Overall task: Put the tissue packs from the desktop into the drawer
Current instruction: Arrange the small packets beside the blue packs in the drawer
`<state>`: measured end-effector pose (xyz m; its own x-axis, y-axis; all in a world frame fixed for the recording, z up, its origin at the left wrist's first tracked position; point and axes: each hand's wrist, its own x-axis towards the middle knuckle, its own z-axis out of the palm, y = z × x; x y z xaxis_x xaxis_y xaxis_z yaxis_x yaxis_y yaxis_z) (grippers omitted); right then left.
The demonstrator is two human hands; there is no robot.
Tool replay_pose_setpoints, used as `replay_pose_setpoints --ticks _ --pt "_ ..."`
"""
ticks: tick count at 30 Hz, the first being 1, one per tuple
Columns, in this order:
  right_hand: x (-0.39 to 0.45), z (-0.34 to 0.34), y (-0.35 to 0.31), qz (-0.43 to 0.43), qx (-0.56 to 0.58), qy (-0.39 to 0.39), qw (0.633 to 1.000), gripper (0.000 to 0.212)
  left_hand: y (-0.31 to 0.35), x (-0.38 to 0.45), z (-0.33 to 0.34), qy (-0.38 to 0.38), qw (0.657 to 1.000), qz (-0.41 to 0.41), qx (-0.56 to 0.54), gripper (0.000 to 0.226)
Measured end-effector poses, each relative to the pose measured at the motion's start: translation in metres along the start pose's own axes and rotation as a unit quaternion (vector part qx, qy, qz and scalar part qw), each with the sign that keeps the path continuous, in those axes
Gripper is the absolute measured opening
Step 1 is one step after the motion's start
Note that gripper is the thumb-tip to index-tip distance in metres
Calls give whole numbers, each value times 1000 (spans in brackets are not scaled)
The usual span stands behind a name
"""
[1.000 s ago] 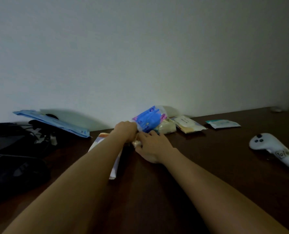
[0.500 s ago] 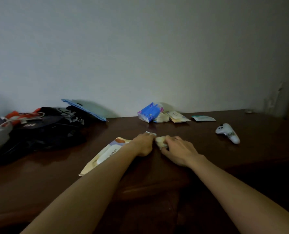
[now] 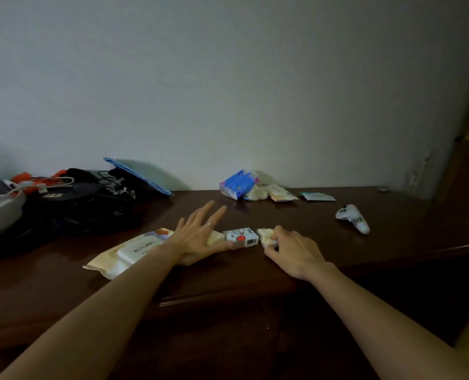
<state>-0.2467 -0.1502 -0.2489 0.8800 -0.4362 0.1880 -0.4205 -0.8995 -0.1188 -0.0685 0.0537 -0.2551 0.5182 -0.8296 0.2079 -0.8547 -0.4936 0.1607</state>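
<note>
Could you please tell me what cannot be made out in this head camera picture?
- Drawer: dark cabinet front shows no clear outline.
- Small pale yellow tissue pack: partly covered by the right hand.
- Large cream wipes pack: its right end lies under the left hand.
- Small light-blue tissue pack: print too small.

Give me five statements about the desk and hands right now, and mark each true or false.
1. The left hand has its fingers spread open. True.
2. The right hand is lifting the white controller. False: the controller lies apart on the desk; the right hand rests on a small pale tissue pack.
3. A small pack with a red picture lies between the two hands. True.
4. The blue tissue pack lies near the wall. True.
5. The large wipes pack stands upright. False: it lies flat.
</note>
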Motion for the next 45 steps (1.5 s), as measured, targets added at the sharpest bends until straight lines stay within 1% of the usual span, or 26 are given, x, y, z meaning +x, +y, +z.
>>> replay_pose_setpoints --ticks 2,5,7,9,10,11,13,15,18,20,23,26,28,29,30,32,34,35,36,38,39,40,42,43,44,45 --pt "5 3 -3 7 -2 8 1000 31 -9 9 0 -11 999 -46 -27 105" --pt "18 10 -8 16 2 18 1000 39 12 27 9 -14 999 -42 -18 111" --pt "24 16 -7 15 29 24 999 49 32 37 20 -14 1000 -22 1 109" --pt "26 20 -1 8 80 26 996 69 42 44 27 1 999 -18 38 103" --pt "26 22 2 3 104 27 994 74 44 46 28 10 998 -21 54 97" --pt "26 23 4 -4 115 27 993 73 44 47 29 17 997 -25 64 91" --pt "30 24 6 -25 95 19 995 59 43 46 30 35 996 -38 74 80" --pt "32 24 5 -36 74 22 996 50 45 36 29 58 993 -72 72 73" --pt "26 24 4 -23 65 76 995 38 55 11 23 82 989 -113 49 68" --pt "17 25 2 -24 62 115 991 31 68 -14 18 99 988 -112 30 65" --pt "-6 24 -6 -33 91 129 987 25 95 -64 19 139 986 -80 36 61" --pt "-40 32 -18 -58 109 136 983 25 116 -118 30 219 971 -25 87 59" --pt "-65 39 -26 -76 137 175 972 22 121 -154 44 263 962 -14 68 58" --pt "-78 44 -29 -81 150 210 963 20 121 -171 55 271 961 -16 52 58" --pt "-93 50 -31 -82 160 251 951 21 119 -188 70 268 962 -27 34 58" --pt "-128 72 -35 -87 195 320 923 31 114 -221 106 242 967 -73 -11 60" --pt "-166 109 -36 -113 243 331 905 44 107 -252 147 201 971 -124 -45 61" --pt "-185 132 -35 -123 258 313 906 48 103 -268 168 178 972 -145 -55 62" --pt "-201 156 -33 -121 273 274 914 51 100 -283 190 156 972 -165 -64 62" --pt "-229 205 -25 -76 304 140 939 57 95 -311 230 123 963 -222 -95 62" --pt "-240 228 -21 -48 307 63 949 60 93 -323 246 104 950 -264 -133 61" --pt "-250 249 -16 -28 297 -11 954 62 92 -332 260 79 928 -309 -191 60" --pt "-267 289 -6 -11 257 -143 956 60 89 -346 283 23 865 -370 -339 63" --pt "-274 305 0 -10 236 -193 952 58 88 -352 292 0 833 -382 -401 63" --pt "-280 320 5 -13 215 -236 948 55 88 -357 300 -13 811 -387 -438 61" --pt "-285 332 10 -24 197 -275 941 51 88 -363 308 -21 801 -389 -455 57"
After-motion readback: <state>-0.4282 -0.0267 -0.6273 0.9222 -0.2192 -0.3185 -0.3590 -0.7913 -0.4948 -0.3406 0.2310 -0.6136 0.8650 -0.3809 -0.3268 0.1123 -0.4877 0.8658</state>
